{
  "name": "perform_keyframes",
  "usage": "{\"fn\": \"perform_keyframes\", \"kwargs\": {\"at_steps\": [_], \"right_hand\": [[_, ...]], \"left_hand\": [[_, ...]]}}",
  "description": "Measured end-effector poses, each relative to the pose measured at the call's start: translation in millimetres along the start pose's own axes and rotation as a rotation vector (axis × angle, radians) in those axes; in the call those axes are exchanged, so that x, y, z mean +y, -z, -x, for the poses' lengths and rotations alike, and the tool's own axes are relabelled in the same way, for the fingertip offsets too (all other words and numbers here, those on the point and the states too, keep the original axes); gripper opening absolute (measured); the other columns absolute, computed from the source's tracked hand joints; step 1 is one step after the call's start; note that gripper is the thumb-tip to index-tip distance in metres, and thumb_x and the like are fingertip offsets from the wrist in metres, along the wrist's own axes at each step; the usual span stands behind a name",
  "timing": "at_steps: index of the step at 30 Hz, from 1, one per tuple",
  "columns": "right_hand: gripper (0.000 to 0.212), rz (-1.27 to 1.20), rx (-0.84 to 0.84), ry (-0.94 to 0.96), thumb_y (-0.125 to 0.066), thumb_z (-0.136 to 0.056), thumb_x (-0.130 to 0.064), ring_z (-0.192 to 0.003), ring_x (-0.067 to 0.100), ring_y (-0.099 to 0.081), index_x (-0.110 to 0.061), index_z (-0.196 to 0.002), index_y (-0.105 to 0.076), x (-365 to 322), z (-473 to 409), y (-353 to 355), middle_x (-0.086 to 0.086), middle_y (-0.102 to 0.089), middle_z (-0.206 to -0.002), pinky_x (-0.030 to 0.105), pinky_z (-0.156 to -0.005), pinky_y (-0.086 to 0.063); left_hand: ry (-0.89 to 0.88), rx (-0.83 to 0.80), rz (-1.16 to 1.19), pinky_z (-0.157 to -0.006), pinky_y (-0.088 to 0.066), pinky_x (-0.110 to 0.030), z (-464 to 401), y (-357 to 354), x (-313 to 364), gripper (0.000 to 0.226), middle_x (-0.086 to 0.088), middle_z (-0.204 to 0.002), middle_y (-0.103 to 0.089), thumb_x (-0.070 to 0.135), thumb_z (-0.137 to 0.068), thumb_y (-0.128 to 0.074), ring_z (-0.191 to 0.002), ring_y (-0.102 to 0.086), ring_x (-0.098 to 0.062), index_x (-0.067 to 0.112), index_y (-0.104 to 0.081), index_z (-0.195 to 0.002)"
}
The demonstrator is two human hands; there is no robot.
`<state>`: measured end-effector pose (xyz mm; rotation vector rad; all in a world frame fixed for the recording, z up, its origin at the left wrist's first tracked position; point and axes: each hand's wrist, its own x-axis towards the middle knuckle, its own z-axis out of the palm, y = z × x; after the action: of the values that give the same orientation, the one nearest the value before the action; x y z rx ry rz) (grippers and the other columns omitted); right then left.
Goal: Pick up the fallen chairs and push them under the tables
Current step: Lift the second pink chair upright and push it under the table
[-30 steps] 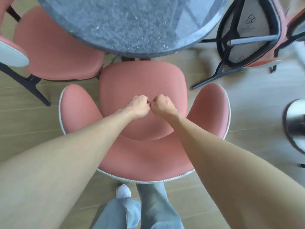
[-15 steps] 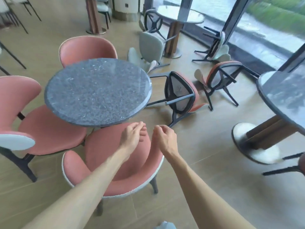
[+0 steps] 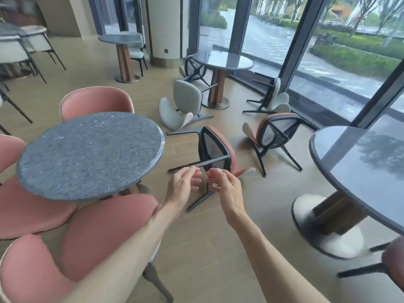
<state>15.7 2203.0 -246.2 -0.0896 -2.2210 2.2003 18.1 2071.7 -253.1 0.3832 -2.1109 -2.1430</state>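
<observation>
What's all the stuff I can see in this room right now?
Upright pink chairs: three, round the near grey table.
Near round table: one, speckled grey, left of centre.
Fallen pink chairs: two, on their sides on the floor, centre.
Fallen pale green chairs: three, by the window table.
Window table: one, dark, round, at the back.
Right table: one, dark, glossy, right edge.
Back table: one, grey, by the pillar.
Pale chairs: upright, far left.
Left hand: empty, fingers relaxed.
Right hand: empty, fingers relaxed.
</observation>
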Motion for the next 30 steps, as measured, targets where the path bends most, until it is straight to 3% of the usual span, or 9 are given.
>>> {"fn": "perform_keyframes", "kwargs": {"at_steps": [3,9,12,17,19,22,30], "right_hand": [[0.024,-0.042,0.028,-0.063,-0.055,-0.095,-0.024,-0.092,0.03,-0.071,-0.01,-0.095,-0.074,-1.5,-18.9,51.8,0.008,-0.076,-0.093,0.04,-0.083,-0.057],[0.03,-0.116,0.062,-0.072,-0.056,-0.086,-0.033,-0.091,0.024,-0.073,-0.012,-0.093,-0.075,2.8,-71.6,119.8,0.004,-0.076,-0.095,0.035,-0.079,-0.057],[0.029,-0.127,0.068,-0.077,-0.055,-0.092,-0.028,-0.092,0.026,-0.073,-0.008,-0.098,-0.075,9.7,-110.0,140.7,0.004,-0.077,-0.095,0.037,-0.081,-0.058],[0.039,-0.084,0.106,-0.081,-0.054,-0.082,-0.039,-0.089,0.024,-0.073,-0.008,-0.096,-0.074,18.2,-206.0,192.4,0.007,-0.077,-0.091,0.032,-0.078,-0.057],[0.034,-0.069,0.127,-0.08,-0.054,-0.087,-0.034,-0.089,0.025,-0.073,-0.007,-0.095,-0.074,18.8,-246.4,215.8,0.007,-0.076,-0.091,0.031,-0.074,-0.058],[0.024,-0.042,0.19,-0.119,-0.051,-0.096,-0.02,-0.091,0.026,-0.072,-0.01,-0.094,-0.073,15.4,-316.9,257.6,0.009,-0.075,-0.096,0.039,-0.081,-0.056],[0.025,-0.045,0.275,-0.103,-0.051,-0.097,-0.022,-0.091,0.021,-0.071,-0.008,-0.099,-0.072,-3.6,-480.0,342.5,0.008,-0.075,-0.099,0.034,-0.081,-0.056]], "left_hand": [[0.031,0.014,0.032,-0.081,-0.058,-0.045,-1.5,-51.3,1.0,0.026,-0.008,-0.1,-0.076,0.026,-0.102,-0.048,-0.091,-0.072,-0.024,0.016,-0.072,-0.096],[0.016,0.004,0.039,-0.076,-0.057,-0.037,-32.7,-130.3,17.7,0.028,-0.012,-0.104,-0.074,0.022,-0.103,-0.047,-0.088,-0.069,-0.021,0.005,-0.07,-0.104],[-0.001,-0.002,0.034,-0.082,-0.056,-0.043,-66.6,-166.3,21.9,0.028,-0.013,-0.103,-0.074,0.022,-0.103,-0.047,-0.086,-0.068,-0.021,0.007,-0.07,-0.101],[0.011,-0.057,0.035,-0.08,-0.057,-0.04,-158.1,-245.4,10.3,0.028,-0.009,-0.097,-0.075,0.025,-0.102,-0.049,-0.09,-0.071,-0.023,0.009,-0.071,-0.095],[0.03,-0.069,0.061,-0.078,-0.057,-0.039,-198.1,-278.6,6.2,0.028,-0.01,-0.096,-0.075,0.026,-0.102,-0.049,-0.088,-0.071,-0.024,0.007,-0.071,-0.097],[0.089,-0.097,0.086,-0.072,-0.056,-0.036,-259.8,-339.7,7.9,0.028,-0.015,-0.097,-0.075,0.026,-0.101,-0.05,-0.082,-0.07,-0.022,0.007,-0.07,-0.095],[0.039,-0.144,0.033,-0.08,-0.058,-0.041,-388.3,-463.4,42.2,0.028,-0.008,-0.093,-0.075,0.026,-0.101,-0.048,-0.087,-0.072,-0.028,0.012,-0.071,-0.093]]}}
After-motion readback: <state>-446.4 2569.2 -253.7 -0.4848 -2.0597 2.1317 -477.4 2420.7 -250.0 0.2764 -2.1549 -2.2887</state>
